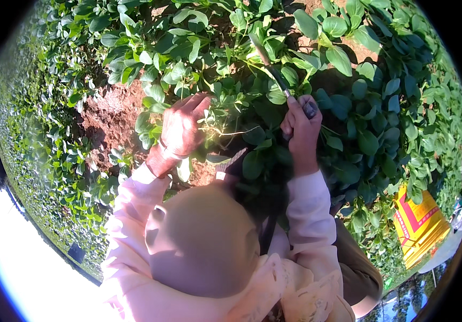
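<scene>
My left hand [184,129] is closed over the leafy crop, beside a patch of bare soil. From its fingertip side juts a small leafy plant [231,103] with thin pale roots, which appears to be in its grip. My right hand [302,121] wraps around the dark handle of a long, narrow-bladed knife [277,78]. The blade points up and to the left, and its dull, soil-coloured tip lies among the leaves. Broad-leaved green plants [343,59] surround both hands. The fingertips of my left hand are partly hidden.
Reddish soil [114,115] shows left of my left hand. A yellow and red printed sack [420,222] lies at the right edge of the plants. A beige rounded shape [204,241] and my bent knee [357,263] fill the lower middle.
</scene>
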The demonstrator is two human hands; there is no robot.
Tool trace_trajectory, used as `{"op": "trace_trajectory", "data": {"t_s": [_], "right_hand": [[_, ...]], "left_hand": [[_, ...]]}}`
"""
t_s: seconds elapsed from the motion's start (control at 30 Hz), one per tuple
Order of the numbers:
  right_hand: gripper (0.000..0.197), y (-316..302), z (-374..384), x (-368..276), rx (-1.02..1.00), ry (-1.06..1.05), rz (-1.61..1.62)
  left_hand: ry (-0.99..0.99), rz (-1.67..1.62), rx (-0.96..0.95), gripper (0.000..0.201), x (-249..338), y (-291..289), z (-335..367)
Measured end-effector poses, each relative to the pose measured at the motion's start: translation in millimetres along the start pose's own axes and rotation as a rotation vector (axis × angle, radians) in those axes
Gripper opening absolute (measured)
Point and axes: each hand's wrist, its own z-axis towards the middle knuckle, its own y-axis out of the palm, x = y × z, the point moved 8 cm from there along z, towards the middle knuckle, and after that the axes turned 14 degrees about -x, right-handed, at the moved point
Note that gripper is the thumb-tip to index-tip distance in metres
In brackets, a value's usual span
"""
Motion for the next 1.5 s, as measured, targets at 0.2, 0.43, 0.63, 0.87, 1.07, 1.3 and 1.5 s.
{"op": "trace_trajectory", "data": {"t_s": [0.2,0.43,0.63,0.87,1.07,1.3,1.5], "right_hand": [[0.027,-7,-1,5,0.045,0.018,0.08],[0.026,-5,-1,-5,0.058,-0.038,-0.132],[0.028,-12,-1,-7,0.107,-0.031,-0.171],[0.028,-9,1,-6,0.084,-0.013,-0.04],[0.029,-15,3,1,0.086,0.017,-0.025],[0.03,-16,4,1,0.073,0.013,0.029],[0.032,-15,7,-1,0.044,0.026,0.012]], "left_hand": [[0.159,0.178,0.163,0.038,16,-28,56],[0.11,0.535,-0.153,0.034,-32,34,101],[0.269,0.441,0.056,0.036,-10,4,110],[0.226,0.671,-0.126,0.016,-30,37,173],[-0.039,0.852,-0.682,0.02,-29,55,200],[-0.086,0.545,-0.573,0.021,-78,56,214],[-0.243,0.17,-0.651,0.03,-148,87,233]]}}
